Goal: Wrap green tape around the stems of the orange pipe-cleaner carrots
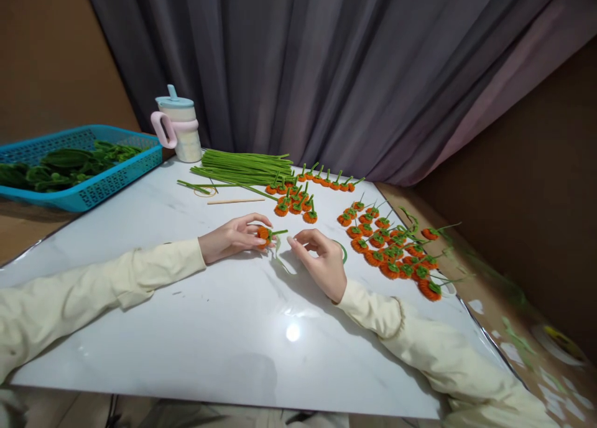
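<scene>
My left hand (236, 236) rests on the white table (196, 328) with its fingers pinched round a small orange pipe-cleaner fruit (263, 233) that has a green stem. My right hand (321, 260) sits just right of it, fingers curled and pinching a thin green pipe cleaner (282, 260) that loops down onto the table and round behind the hand. Both sleeves are cream.
Several finished orange fruits (394, 254) lie at the right, more near a bundle of green pipe cleaners (247, 165) at the back. A wooden stick (236, 200), a pink-handled cup (180, 129) and a blue basket (84, 167) of green leaves stand at the left.
</scene>
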`<state>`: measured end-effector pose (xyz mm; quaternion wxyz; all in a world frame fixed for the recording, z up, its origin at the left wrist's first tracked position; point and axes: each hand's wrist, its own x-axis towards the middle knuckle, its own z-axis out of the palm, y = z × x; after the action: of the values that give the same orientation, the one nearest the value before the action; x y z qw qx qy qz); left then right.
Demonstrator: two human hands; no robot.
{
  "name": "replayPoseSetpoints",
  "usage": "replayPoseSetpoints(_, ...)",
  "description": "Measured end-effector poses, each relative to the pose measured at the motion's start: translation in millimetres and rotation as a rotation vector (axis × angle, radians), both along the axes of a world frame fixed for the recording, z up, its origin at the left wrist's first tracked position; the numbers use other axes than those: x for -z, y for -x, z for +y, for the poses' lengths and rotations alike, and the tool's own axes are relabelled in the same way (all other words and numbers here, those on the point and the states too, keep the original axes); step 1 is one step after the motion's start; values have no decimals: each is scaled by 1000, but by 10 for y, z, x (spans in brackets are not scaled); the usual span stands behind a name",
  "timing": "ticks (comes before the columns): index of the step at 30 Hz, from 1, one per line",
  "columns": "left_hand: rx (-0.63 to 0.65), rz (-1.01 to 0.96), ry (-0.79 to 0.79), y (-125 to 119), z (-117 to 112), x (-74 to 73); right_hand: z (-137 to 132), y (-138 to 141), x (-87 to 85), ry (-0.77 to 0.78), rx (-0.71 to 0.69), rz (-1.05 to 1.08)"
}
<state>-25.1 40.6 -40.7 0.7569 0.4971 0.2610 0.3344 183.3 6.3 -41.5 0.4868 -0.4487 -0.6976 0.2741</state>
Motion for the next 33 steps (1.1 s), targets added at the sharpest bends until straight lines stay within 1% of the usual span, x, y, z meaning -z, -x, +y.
replayPoseSetpoints(2,4,1,21,4,13,-8,21,23,24,129,-60,8)
replayPoseSetpoints(4,1,28,20,5,16,-14,55,58,53,285,-143,62)
replayPoseSetpoints(7,-11,59,14,4,10,-12,106,104,72,498,-254,226)
replayPoseSetpoints(9,-16,57,16,5,9,-4,123,113,61,596,-279,327)
replayPoseSetpoints(11,-20,52,19,7,11,5,128,103,44,632,-269,389)
replayPoseSetpoints(13,-25,45,12,9,15,11,130,83,32,630,-250,421)
replayPoseSetpoints(17,-31,72,-60,6,18,22,156,45,33,628,-233,491)
replayPoseSetpoints(20,-51,147,-195,-9,8,44,185,24,31,645,-289,595)
replayPoseSetpoints(23,-65,238,-391,-29,-23,79,201,2,16,695,-407,641)
replayPoseSetpoints(25,-97,323,-543,-39,-59,102,203,-11,4,706,-475,605)
replayPoseSetpoints(30,-241,615,-938,-39,-173,141,185,-22,0,713,-600,505)
replayPoseSetpoints(33,-240,693,-1111,-30,-214,153,170,-21,18,701,-631,474)
